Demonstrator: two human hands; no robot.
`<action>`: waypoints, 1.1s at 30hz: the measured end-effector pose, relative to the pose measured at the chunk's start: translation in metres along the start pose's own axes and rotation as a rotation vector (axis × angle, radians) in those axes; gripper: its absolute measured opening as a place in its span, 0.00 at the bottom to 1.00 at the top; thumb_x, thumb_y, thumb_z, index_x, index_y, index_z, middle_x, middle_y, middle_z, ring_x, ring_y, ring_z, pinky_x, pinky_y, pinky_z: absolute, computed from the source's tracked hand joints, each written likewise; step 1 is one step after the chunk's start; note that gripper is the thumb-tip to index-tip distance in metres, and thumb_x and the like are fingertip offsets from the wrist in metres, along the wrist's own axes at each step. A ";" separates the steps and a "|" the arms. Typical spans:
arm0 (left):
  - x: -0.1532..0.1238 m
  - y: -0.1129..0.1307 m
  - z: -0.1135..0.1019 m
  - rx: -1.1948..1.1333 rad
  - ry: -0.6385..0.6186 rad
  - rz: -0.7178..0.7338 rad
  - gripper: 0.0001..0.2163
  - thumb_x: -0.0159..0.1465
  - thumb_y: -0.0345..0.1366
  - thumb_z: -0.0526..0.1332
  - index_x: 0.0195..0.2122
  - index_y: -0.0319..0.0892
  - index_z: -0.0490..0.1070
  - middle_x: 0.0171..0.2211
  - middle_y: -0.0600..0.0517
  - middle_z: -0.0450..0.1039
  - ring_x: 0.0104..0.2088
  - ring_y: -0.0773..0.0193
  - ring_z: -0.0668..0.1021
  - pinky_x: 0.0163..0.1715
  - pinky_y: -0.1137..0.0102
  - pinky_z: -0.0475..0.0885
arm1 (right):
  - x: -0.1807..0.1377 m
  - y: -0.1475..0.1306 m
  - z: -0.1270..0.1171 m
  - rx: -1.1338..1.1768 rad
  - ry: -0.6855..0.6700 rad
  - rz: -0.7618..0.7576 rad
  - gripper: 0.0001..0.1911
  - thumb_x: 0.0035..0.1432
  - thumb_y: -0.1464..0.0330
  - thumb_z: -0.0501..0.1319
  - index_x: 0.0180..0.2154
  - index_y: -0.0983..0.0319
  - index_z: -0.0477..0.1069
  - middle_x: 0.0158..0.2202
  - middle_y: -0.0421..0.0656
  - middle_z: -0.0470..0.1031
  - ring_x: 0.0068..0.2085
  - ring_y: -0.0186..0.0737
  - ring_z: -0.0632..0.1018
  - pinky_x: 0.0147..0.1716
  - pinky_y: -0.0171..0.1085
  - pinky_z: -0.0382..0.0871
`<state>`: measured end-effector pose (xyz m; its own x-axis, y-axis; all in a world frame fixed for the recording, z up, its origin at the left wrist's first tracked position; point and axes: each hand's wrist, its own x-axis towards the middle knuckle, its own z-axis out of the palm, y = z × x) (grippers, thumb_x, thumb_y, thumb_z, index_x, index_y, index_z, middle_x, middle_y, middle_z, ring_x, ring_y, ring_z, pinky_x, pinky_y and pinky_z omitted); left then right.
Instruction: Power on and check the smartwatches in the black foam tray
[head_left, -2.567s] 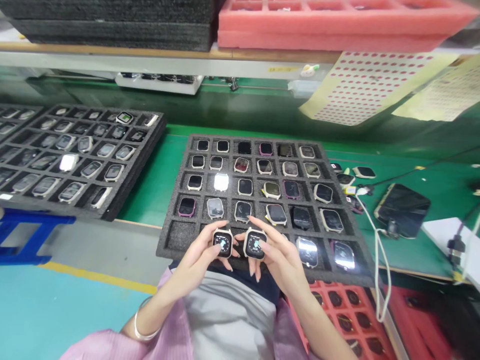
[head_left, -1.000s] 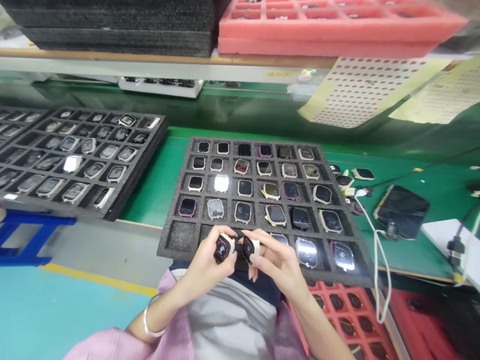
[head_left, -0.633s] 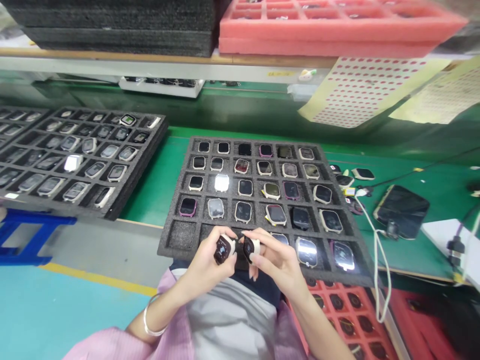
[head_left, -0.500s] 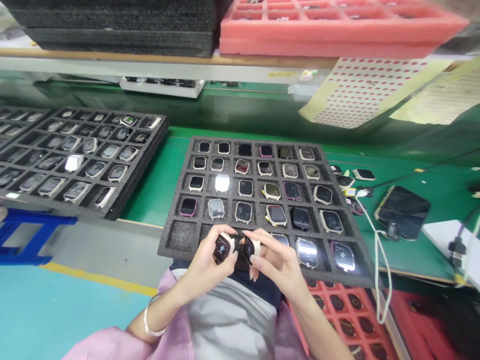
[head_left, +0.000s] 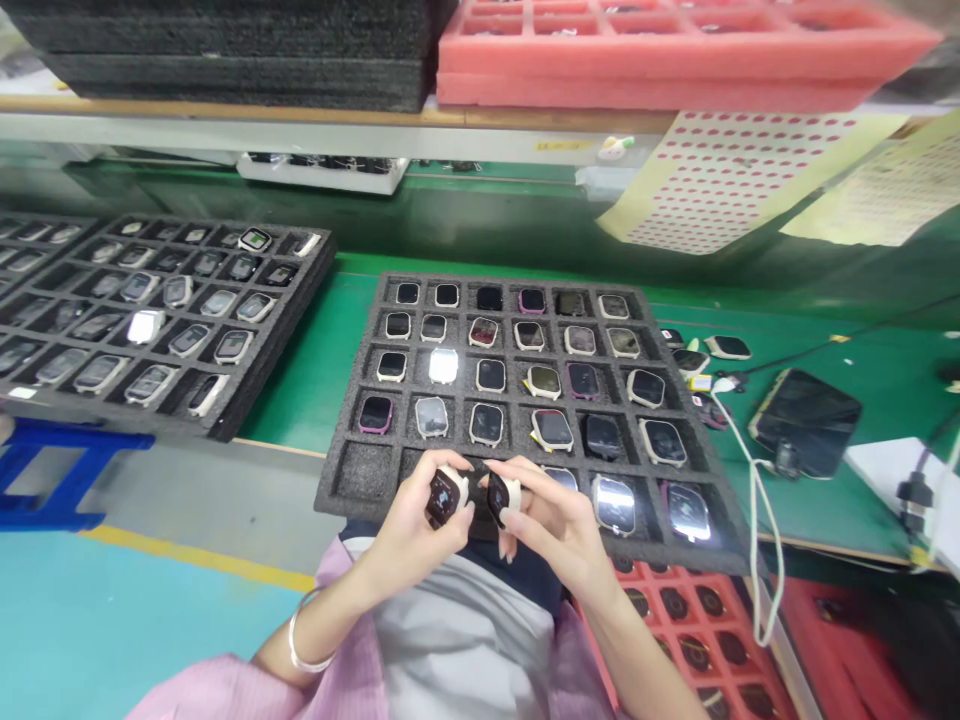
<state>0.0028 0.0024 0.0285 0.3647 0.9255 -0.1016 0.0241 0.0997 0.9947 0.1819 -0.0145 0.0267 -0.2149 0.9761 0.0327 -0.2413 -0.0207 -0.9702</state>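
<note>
Between the thumb and fingers of my left hand [head_left: 418, 518] is a smartwatch case [head_left: 445, 494] with a cream frame and a lit dark screen. My right hand [head_left: 559, 525] pinches a second smartwatch case [head_left: 502, 496], also cream-edged, its lit screen turned toward the first one. A small gap separates the two watches. Both are held over the near edge of a dark grey foam tray [head_left: 366, 470]. Strapless watch cases fill most of its pockets, such as a purple-framed watch [head_left: 376, 414] and a silver-framed watch [head_left: 662, 442]. My hands hide some of the near row.
Another foam tray of watches [head_left: 225, 420] lies to the left, above a blue stool [head_left: 52, 470]. At right are a black device [head_left: 806, 422], a white cable [head_left: 756, 540] and loose watches [head_left: 727, 347]. Pink foam [head_left: 652, 75] sits on the overhead shelf; a red tray [head_left: 686, 625] is below.
Hardly anything differs. Both hands keep the same grip on the two watches, and the view has shifted very slightly.
</note>
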 end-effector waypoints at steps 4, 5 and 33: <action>0.000 -0.001 0.000 0.012 0.002 -0.010 0.14 0.59 0.26 0.58 0.45 0.43 0.60 0.27 0.58 0.59 0.25 0.70 0.64 0.27 0.76 0.61 | -0.001 -0.002 0.000 -0.026 0.022 0.026 0.17 0.58 0.70 0.64 0.50 0.57 0.73 0.37 0.43 0.67 0.21 0.29 0.75 0.20 0.31 0.74; -0.001 -0.001 0.001 0.019 0.006 -0.013 0.14 0.58 0.26 0.57 0.44 0.43 0.60 0.27 0.59 0.59 0.25 0.70 0.63 0.26 0.76 0.61 | -0.001 -0.002 0.001 -0.031 0.027 0.030 0.17 0.58 0.69 0.64 0.50 0.58 0.73 0.37 0.43 0.67 0.21 0.29 0.75 0.19 0.31 0.74; 0.001 0.001 -0.002 -0.312 -0.058 -0.028 0.20 0.62 0.35 0.60 0.54 0.46 0.57 0.34 0.53 0.64 0.32 0.65 0.72 0.27 0.73 0.71 | 0.000 0.000 -0.002 0.097 0.004 0.108 0.22 0.61 0.65 0.61 0.56 0.59 0.63 0.49 0.53 0.73 0.27 0.37 0.78 0.22 0.36 0.76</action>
<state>0.0008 0.0040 0.0296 0.4208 0.8993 -0.1193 -0.2483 0.2406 0.9383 0.1838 -0.0144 0.0259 -0.2409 0.9679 -0.0719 -0.3074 -0.1464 -0.9403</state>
